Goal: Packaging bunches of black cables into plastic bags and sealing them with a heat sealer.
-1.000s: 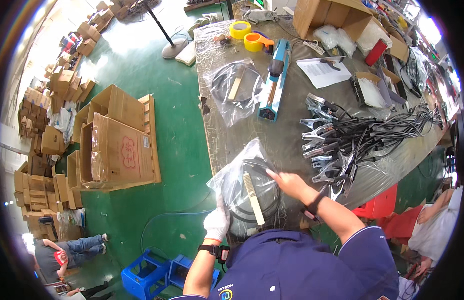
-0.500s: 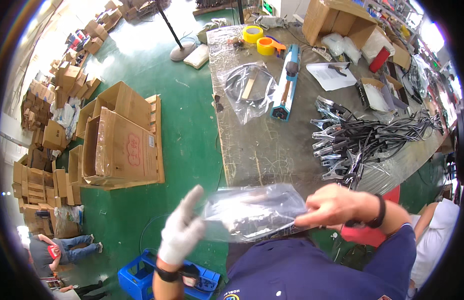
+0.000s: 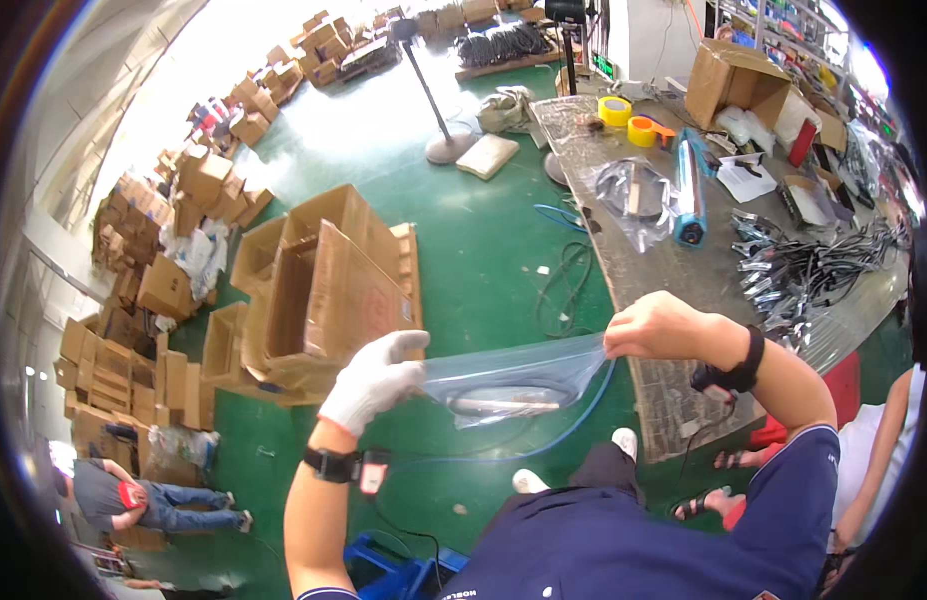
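Observation:
A clear plastic bag is stretched between my two hands over the floor, left of the table's near end. Inside its sagging lower part lie a dark coiled cable and a pale flat strip. My left hand, in a white knit glove, is closed on the bag's left end. Bare, my right hand pinches the right upper corner with bent fingers. The fingertips gripping the film are partly hidden on both hands.
On the table lie another bagged coil, a blue tool-like box, tape rolls and a heap of clamp cables. Large cartons stand on a pallet at left. A person in white is close on the right.
My left hand, apart from the bag earlier with its fingers out, now grips its left end. The bag is off the table edge and pulled taut. My view has swung left.

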Motion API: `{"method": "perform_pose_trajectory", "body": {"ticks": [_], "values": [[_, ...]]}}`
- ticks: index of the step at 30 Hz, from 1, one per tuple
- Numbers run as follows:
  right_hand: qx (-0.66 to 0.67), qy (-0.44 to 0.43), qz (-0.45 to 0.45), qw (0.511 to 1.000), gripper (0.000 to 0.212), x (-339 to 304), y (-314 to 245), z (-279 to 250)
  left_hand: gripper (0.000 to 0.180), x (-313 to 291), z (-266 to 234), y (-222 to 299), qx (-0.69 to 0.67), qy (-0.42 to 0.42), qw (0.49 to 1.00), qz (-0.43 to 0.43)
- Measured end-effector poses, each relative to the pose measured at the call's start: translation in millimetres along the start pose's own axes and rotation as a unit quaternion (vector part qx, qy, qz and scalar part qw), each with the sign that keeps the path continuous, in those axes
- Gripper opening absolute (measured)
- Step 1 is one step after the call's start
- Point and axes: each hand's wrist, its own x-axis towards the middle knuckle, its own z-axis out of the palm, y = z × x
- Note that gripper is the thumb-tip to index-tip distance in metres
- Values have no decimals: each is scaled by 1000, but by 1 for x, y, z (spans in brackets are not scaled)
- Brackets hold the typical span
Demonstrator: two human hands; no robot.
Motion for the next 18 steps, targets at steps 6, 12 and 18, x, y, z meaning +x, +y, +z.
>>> {"method": "perform_pose_trajectory", "body": {"ticks": [6,12,18], "values": [[-34,14,-18,999,24,74,12,11,44,73,-61,-17,171,-28,985,-5],[-21,72,-73,994,27,123,20,16,31,148,-92,-11,206,-92,974,-12],[78,231,-30,969,33,163,72,-24,63,258,-91,-41,-298,-48,945,125]]}}
